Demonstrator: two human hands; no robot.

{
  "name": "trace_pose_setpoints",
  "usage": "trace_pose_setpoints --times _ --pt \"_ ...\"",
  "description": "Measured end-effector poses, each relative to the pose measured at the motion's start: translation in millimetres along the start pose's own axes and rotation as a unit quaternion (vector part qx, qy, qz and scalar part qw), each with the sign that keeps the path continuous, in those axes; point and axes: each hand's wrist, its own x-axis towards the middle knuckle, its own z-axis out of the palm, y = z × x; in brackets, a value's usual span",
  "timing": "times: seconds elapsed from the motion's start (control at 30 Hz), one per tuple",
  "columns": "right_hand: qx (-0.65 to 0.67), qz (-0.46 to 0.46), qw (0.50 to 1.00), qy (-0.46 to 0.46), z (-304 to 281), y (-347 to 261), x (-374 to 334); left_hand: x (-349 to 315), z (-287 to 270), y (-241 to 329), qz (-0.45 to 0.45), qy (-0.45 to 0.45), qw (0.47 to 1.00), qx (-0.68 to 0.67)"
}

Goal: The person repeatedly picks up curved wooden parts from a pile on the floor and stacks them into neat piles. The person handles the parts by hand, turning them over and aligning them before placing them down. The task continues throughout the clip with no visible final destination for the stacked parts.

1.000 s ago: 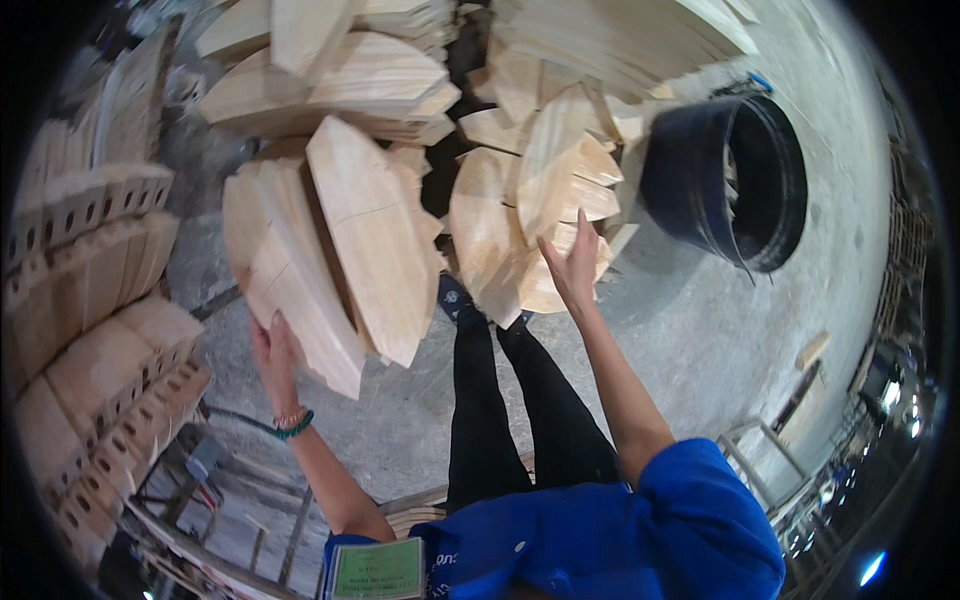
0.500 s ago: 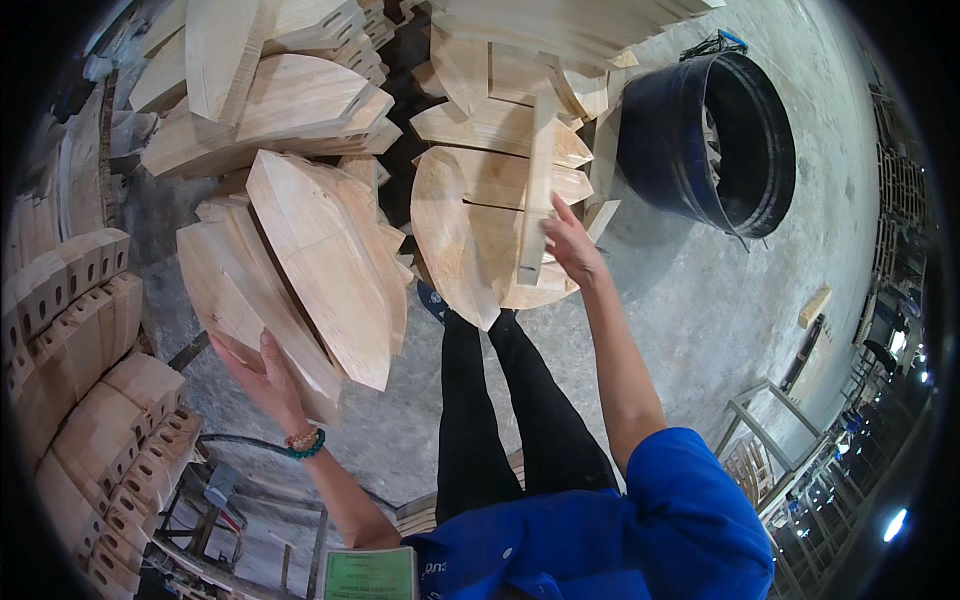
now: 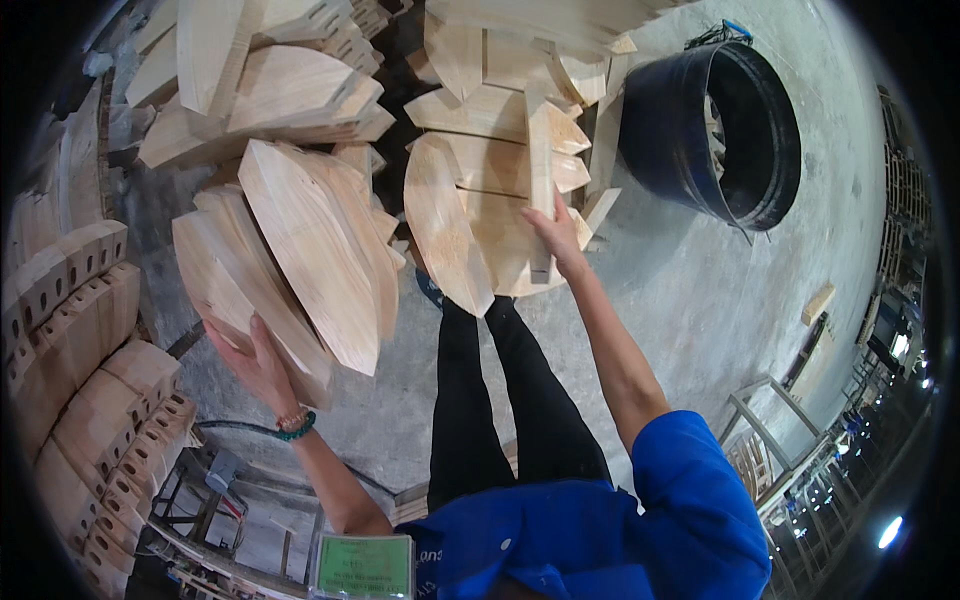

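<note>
As right hand (image 3: 560, 238) spans board (image 3: 540, 150) edges, floor (image 3: 700, 310) rightward.

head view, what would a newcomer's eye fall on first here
Probably the big pale pointed boards left of centre, with the left hand against their lower end. Right of centre, the right hand spans a narrow wooden piece above more boards. The black tub at upper right also stands out darkly against the grey floor.
</note>
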Motion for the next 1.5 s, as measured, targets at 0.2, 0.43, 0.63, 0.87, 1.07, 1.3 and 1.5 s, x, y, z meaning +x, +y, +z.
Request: trace_pose_setpoints --times 0.2,0.43,0.63,0.87,1.07,1.3,1.5 --pt "0.079 -0.014 0.996 -0.028 -10.7 2.2 -19.5 -8.6 -3.5 0.7 -0.001 0.042 0.999 -0.012" --pt "-0.179 -0.026 0.969 -0.168 -70.5 -46.1 -55.0 -55.5 53.3 133.4 0.353 -0.187 0.914 0.075" --pt "-0.404 -0.242 0.84 -0.269 -83.9 -158.9 -88.4 -75.0 112.8 196.6 0.499 -0.331 0.801 0.029" --pt "-0.327 -0.323 0.884 0.089 -120.1 -131.7 -102.1 -119.2 164.9 159.6 0.29 -0.24 0.926 0.042" --pt "-0.236 -0.165 0.957 0.038 -117.5 -45.7 -101.1 -107.6 215.1 136.6 0.184 -0.23 0.945 0.144" --pt "-0.223 -0.142 0.964 0.01 -109.2 -2.4 -92.5 -104.6 207.4 114.6 0.107 -0.21 0.968 0.083" --pt "-0.056 -0.036 0.997 -0.042 -96.4 3.2 -86.1 -117.2 182.1 111.2 -0.206 -0.399 0.778 -0.439"
